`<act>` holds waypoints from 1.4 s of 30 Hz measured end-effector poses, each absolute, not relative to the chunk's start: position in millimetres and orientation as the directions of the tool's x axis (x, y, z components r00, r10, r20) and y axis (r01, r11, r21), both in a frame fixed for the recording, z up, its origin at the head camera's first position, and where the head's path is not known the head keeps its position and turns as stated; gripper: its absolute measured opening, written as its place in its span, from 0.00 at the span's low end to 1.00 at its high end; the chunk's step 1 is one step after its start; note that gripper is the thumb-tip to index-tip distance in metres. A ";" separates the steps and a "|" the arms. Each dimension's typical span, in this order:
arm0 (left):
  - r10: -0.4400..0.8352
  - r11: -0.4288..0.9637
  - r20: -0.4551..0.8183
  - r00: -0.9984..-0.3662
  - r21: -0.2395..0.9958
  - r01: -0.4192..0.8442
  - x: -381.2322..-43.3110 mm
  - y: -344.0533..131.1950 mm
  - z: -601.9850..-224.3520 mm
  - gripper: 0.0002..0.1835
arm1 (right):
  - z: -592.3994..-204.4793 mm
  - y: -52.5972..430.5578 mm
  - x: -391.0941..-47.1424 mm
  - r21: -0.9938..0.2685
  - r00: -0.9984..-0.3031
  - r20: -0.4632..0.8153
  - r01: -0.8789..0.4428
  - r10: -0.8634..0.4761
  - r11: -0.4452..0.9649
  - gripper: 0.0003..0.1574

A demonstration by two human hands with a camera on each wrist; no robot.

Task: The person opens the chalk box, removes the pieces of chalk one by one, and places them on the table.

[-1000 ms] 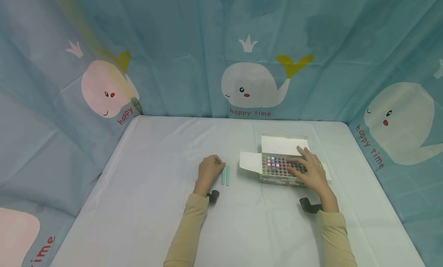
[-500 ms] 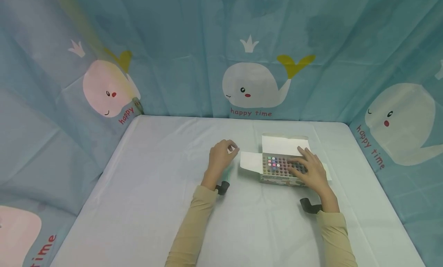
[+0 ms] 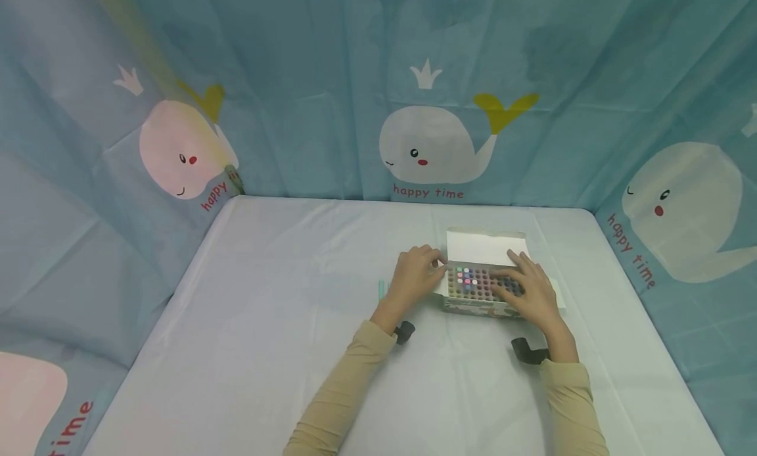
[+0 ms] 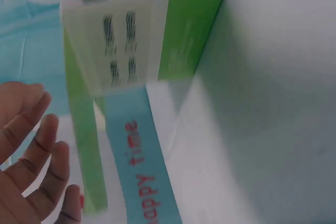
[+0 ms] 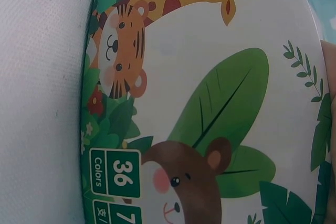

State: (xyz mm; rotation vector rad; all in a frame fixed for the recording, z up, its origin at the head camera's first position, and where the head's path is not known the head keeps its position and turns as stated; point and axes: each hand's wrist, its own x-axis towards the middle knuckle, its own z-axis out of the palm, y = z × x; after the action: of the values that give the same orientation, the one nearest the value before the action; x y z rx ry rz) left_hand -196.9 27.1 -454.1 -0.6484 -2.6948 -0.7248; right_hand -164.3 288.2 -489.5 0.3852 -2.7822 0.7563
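Tan sleeves (image 3: 343, 397) reach in over the white table (image 3: 266, 298). Partly hidden beside the left wrist, slim green sticks (image 3: 381, 289) lie on the cloth. The left hand (image 3: 412, 274) hovers at the left end of an open box (image 3: 480, 307), thumb and forefinger close together; whether they pinch anything, I cannot tell. The right hand (image 3: 529, 290) rests across the box's right part, fingers spread, apparently bracing it. The box sits right of centre, coloured ends (image 3: 467, 281) filling some holes. The step looks like placing or drawing a stick, and the next move calls for fingertips centred over one hole. Behind stands the back flap (image 3: 487, 247), then the whale-print curtain (image 3: 319, 147).
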 end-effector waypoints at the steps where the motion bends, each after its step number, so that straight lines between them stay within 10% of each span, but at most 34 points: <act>1: 0.367 0.765 0.389 -0.845 0.391 0.512 -196.1 30.2 -455.3 0.06 | -489.6 288.3 -164.3 -0.459 -0.939 0.287 -0.308 -0.189 0.833 0.22; 23: 0.471 0.815 0.328 -0.819 0.195 0.546 -177.5 77.1 -470.2 0.14 | -493.2 288.9 -164.9 -0.456 -0.939 0.286 -0.309 -0.191 0.834 0.22; 42: 0.344 0.680 0.497 -0.797 0.453 0.577 -177.1 75.8 -459.2 0.07 | -490.9 288.0 -164.3 -0.439 -0.938 0.294 -0.302 -0.182 0.846 0.21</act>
State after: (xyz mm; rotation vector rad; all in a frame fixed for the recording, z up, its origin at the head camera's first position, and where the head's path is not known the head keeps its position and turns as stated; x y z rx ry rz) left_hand -177.1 75.8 -459.2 -0.7220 -2.5213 -0.8631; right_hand -164.3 288.0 -490.9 0.3705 -2.7831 0.7194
